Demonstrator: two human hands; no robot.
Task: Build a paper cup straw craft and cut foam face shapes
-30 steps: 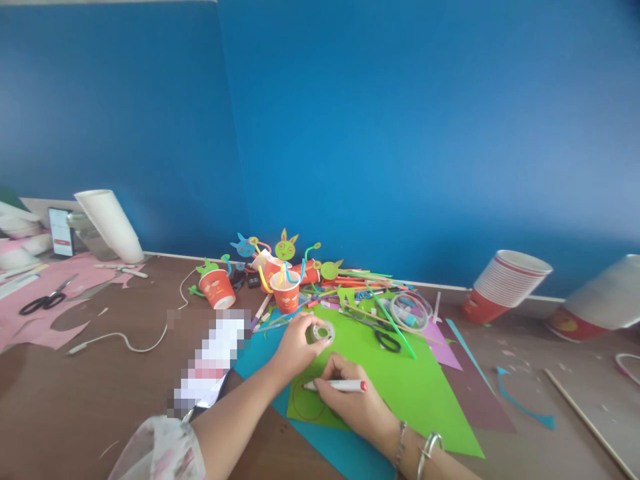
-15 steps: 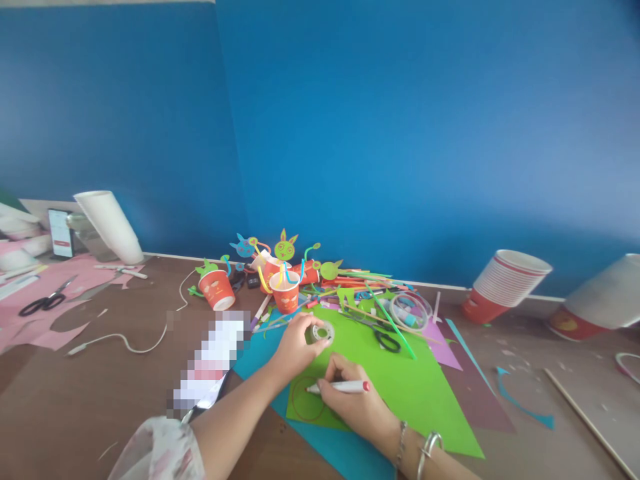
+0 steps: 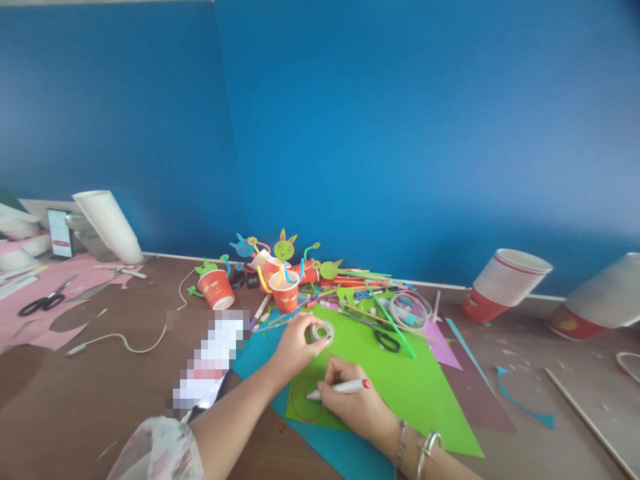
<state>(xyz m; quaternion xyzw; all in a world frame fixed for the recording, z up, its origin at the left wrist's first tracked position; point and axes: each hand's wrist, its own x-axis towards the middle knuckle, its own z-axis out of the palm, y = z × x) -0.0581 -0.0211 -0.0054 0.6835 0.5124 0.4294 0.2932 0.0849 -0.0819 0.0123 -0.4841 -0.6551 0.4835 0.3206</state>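
Observation:
Between its thumb and fingers, my left hand point(image 3: 296, 343) grips a roll of clear tape point(image 3: 323, 331) over the green paper. A white marker with a red end point(image 3: 353, 386) is held like a pen in my right hand point(image 3: 353, 403). Its tip is at the inside of a red circle point(image 3: 307, 419) drawn near the left corner of the green paper point(image 3: 425, 393). Under that sheet lies blue paper point(image 3: 345, 452). Black-handled scissors point(image 3: 387, 341) rest on the green sheet to the right of the tape.
Decorated red paper cups point(image 3: 285, 298) stand by the wall beside a pile of straws and scraps. A phone point(image 3: 213, 363) lies to the left, near a white cable point(image 3: 134, 348). Stacked cups point(image 3: 505, 287) lean at the right, and a wooden stick point(image 3: 590, 423) lies near the right edge.
The marker's tip has shifted very slightly down within the red circle. My left hand and the tape roll keep their place.

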